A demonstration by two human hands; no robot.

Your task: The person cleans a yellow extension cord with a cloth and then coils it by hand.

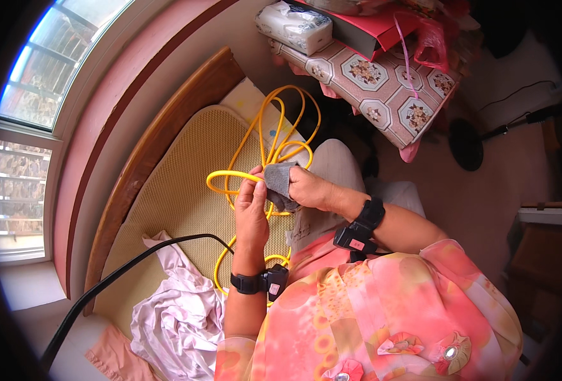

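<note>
A long yellow cable (235, 173) lies in loose loops over the woven mat and up by my knee. My left hand (252, 206) pinches one stretch of it between thumb and fingers. Just to the right, my right hand (312, 188) is closed on a grey cloth (277, 180), which is folded around the cable beside my left fingertips. The cloth hides the part of the cable inside it. More yellow loops hang below my hands, running past my left wrist. Each wrist wears a black strap with a small box.
Crumpled pale pink fabric (178, 311) lies on the woven mat (185, 165), with a wooden headboard edge (166, 120) curving behind. A black cable (122, 270) arches in from the lower left. At the upper right stands a table with a patterned cover (389, 82), holding a tissue pack (297, 28) and a red folder (363, 28).
</note>
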